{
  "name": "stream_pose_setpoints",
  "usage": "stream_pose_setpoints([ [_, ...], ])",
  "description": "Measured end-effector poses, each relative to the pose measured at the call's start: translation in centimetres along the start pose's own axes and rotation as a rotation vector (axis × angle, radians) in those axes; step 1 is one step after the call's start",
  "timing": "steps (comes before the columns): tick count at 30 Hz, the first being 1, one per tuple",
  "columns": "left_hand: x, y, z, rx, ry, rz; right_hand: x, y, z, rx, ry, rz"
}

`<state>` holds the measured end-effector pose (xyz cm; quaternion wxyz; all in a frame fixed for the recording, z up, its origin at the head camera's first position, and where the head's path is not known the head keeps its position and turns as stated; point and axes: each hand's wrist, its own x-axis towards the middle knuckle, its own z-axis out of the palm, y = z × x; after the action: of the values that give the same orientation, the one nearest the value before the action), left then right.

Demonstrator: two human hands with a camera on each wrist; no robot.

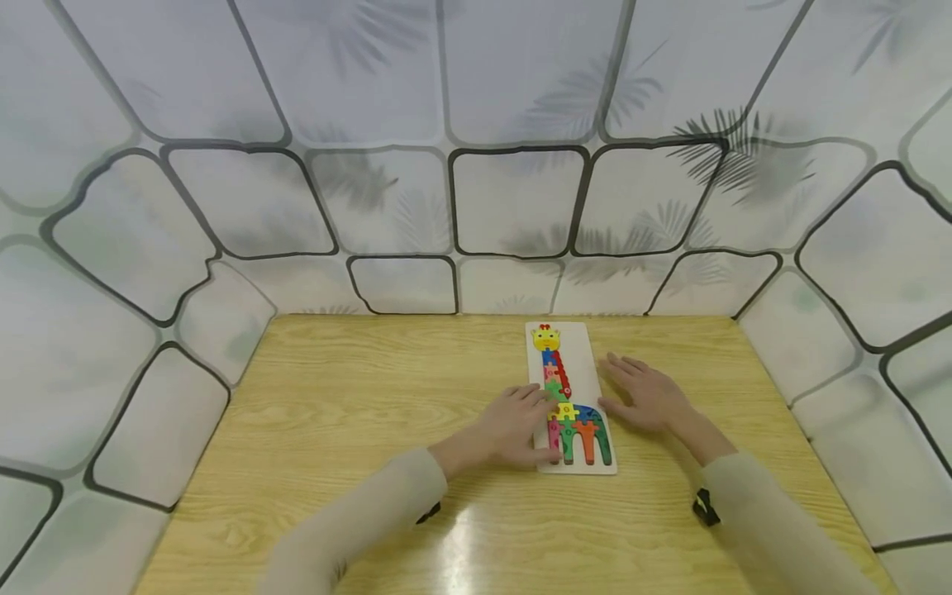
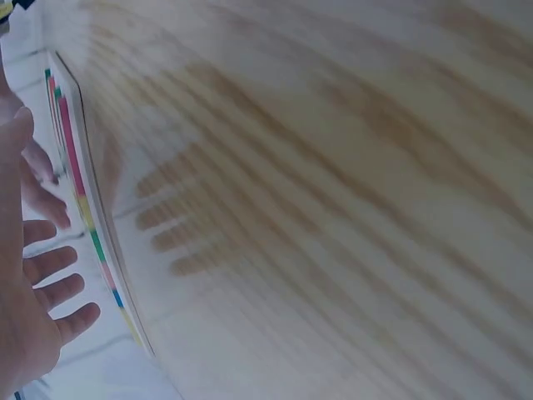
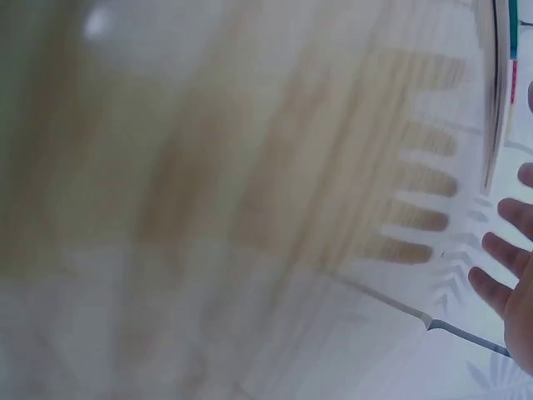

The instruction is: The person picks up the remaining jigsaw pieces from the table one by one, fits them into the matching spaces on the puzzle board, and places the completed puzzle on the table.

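A giraffe jigsaw puzzle (image 1: pixel 565 411) with colourful interlocking pieces lies in a white board (image 1: pixel 578 355), upright as seen from the head. Its yellow head piece (image 1: pixel 546 338) is at the far end, the legs nearest. My left hand (image 1: pixel 513 426) is at the board's left side, fingertips over the giraffe's body; whether they touch it cannot be told. Beside the right edge, my right hand (image 1: pixel 645 397) has its fingers spread, holding nothing. The left wrist view shows the left hand (image 2: pixel 33 317) with loose, parted fingers near the board's edge. The right wrist view shows the right hand (image 3: pixel 520 267) likewise.
Both hands are over a wood-grain table (image 1: pixel 357 380), whose glossy top mirrors the fingers in the wrist views. Pale curtains (image 1: pixel 394 198) with a stone-like outline and leaf pattern stand along the back and both sides. Dark wrist straps (image 1: pixel 705 507) show at the sleeves.
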<state>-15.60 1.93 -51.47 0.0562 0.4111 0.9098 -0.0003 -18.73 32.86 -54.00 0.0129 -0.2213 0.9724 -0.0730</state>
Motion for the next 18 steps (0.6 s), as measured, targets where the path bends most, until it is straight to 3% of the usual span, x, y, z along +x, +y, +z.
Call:
stream_pose_setpoints([
  [7, -2.0, -2.0, -0.2, -0.035, 0.031, -0.061, -0.9, -0.7, -0.4, -0.013, 0.022, 0.053],
  [18, -5.5, -5.0, 0.3, -0.092, 0.08, -0.188, -1.9, -2.1, -1.1, -0.041, 0.042, 0.072],
])
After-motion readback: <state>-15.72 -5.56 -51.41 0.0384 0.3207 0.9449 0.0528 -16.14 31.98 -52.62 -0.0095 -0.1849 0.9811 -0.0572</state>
